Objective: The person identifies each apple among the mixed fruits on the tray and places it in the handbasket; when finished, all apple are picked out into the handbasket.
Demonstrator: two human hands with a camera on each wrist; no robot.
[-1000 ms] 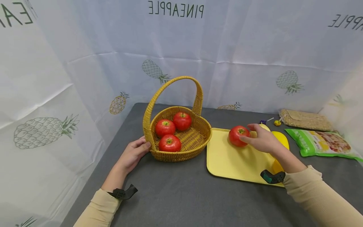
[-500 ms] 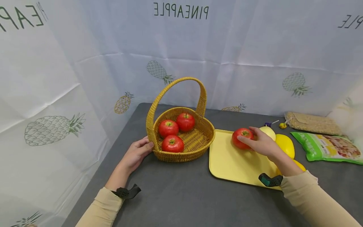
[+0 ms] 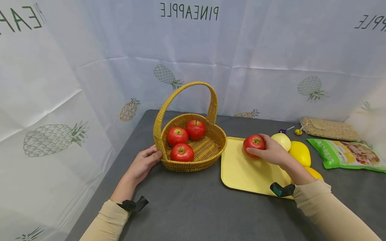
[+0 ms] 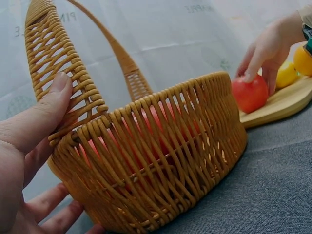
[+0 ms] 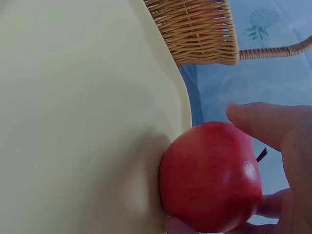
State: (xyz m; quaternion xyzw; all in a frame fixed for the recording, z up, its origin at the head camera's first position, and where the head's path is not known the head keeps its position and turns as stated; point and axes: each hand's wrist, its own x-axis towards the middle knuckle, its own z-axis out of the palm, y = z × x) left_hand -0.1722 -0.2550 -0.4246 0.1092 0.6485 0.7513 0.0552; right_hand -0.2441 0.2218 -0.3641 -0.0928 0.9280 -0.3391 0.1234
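A yellow wicker basket [image 3: 208,162] with a tall arched handle holds three red apples [image 3: 182,152]. At its left side my left hand [image 3: 144,164] grips the foot of the handle, thumb [image 4: 51,105] against the weave and fingers spread along the outer wall. To the right lies a pale yellow tray [image 3: 241,177]. On it my right hand [image 3: 269,150] has its thumb and fingers around another red apple [image 3: 252,143]. The right wrist view shows that apple [image 5: 209,178] against the tray surface, with fingertips partly hidden behind it.
Right of that hand are a pale round fruit [image 3: 281,141] and yellow fruits [image 3: 301,153], partly behind the forearm. Farther right lie a green food packet [image 3: 349,154], a packet of grain-like food [image 3: 330,129] and two lollipops [image 3: 298,132]. A printed curtain [image 3: 259,40] hangs behind.
My right hand has settled closer around the apple on the tray, its thumb now across the front. The left hand stays at the basket. The head view shifts slightly.
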